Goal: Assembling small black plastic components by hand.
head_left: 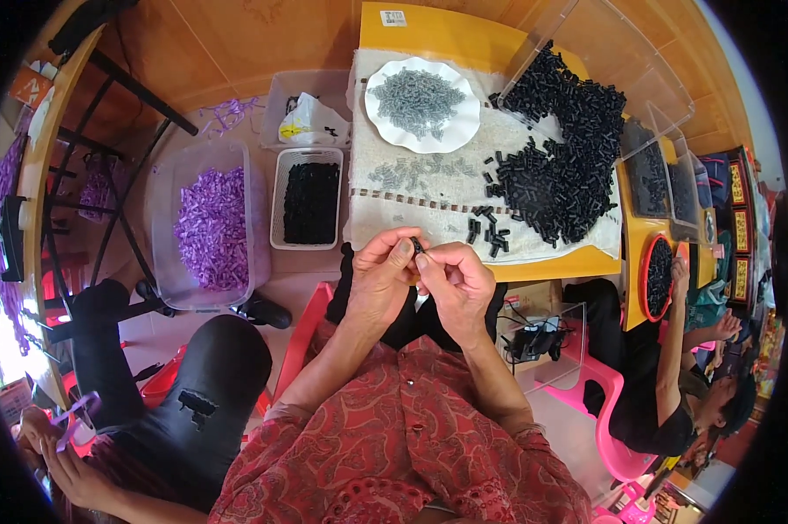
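- a small black plastic piece (418,246) sits pinched between both hands, held in the air just in front of the near edge of the yellow table (464,35).
- the left hand (381,278) is closed on it, thumb and forefinger clamped at its left end.
- the right hand (457,281) is closed on it too, fingertips meeting the left hand's over the piece.
- the piece is tiny, dark and short, like a little tube; most of it is hidden by the fingers, so its exact shape cannot be told.
- to handle it well, my judgement is that a light fingertip grip close to the ends keeps it from slipping or twisting.
- just beyond the hands, a few loose black pieces (490,234) lie on a pale cloth (385,210).
- a large black heap (560,166) spreads to the right.
- a white scalloped plate (381,118) carries small grey parts (420,103).
- to the left stand a white basket (276,205) of black pieces and a clear bin (162,227) of purple pieces.
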The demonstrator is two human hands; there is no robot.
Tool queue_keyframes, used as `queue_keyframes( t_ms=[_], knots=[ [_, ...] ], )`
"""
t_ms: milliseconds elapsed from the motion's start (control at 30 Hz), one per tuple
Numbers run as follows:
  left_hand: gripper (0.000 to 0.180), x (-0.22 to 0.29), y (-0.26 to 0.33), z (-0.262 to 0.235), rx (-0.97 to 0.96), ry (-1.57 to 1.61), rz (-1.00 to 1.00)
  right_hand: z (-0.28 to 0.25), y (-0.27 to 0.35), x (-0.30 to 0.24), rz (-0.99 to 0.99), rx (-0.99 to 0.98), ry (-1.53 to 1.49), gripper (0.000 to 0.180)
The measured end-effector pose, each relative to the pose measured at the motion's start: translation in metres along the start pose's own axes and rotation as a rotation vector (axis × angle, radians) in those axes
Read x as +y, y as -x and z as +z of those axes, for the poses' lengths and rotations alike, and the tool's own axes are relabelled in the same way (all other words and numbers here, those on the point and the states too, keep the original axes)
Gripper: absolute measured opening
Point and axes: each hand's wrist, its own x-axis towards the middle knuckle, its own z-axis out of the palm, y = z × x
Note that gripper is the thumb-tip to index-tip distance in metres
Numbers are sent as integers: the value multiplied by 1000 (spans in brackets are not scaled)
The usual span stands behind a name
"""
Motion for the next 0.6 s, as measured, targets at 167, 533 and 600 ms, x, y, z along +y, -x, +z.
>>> queue_keyframes(
  t_ms=[167,533,600],
  knots=[
    [19,0,1,1,22,-58,37,1,0,1,-11,13,10,5],
    [19,1,0,1,-12,-98,91,-4,-4,9,-90,4,110,10],
    [19,0,0,2,-11,-117,110,-8,-8,11,-171,-4,214,14]
  ],
)
